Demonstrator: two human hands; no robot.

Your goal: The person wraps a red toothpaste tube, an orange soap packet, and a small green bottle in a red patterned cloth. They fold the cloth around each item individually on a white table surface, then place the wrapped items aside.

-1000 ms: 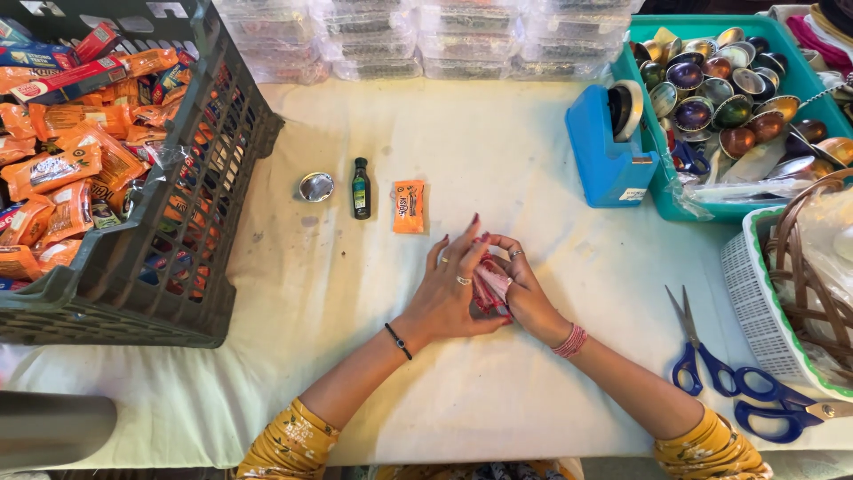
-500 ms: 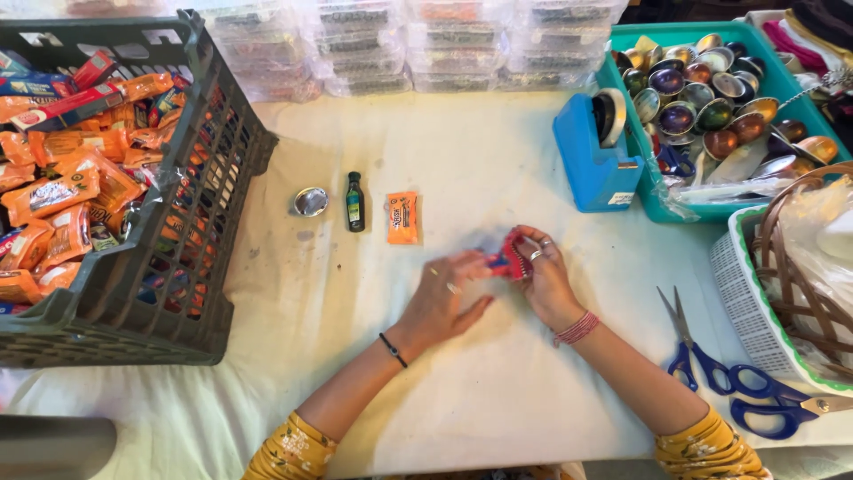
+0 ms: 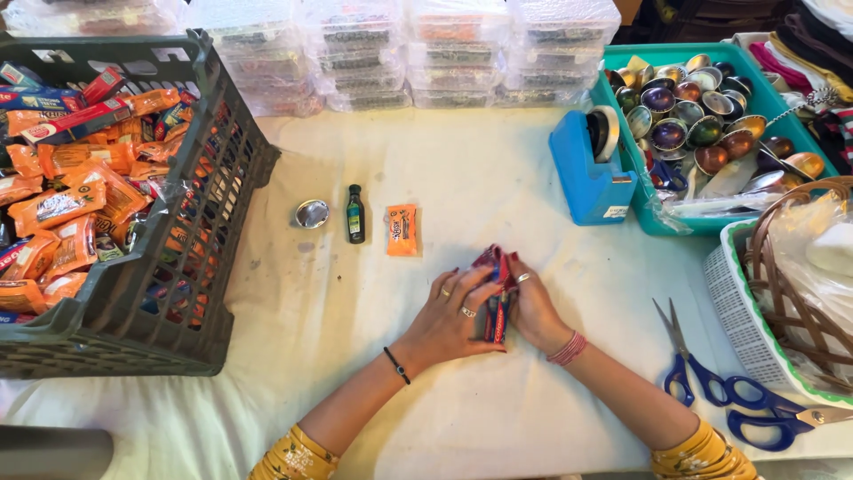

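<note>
Both hands now press together again on a small red-and-blue packet (image 3: 496,298), having closed in from the looser hold half a second earlier: left hand (image 3: 451,317) and right hand (image 3: 533,307) have fingers curled shut around it, low on the white tabletop (image 3: 498,187). Beyond the packet lie an orange sachet (image 3: 402,229), a small dark bottle (image 3: 354,214), then the blue tape dispenser (image 3: 591,164).
</note>
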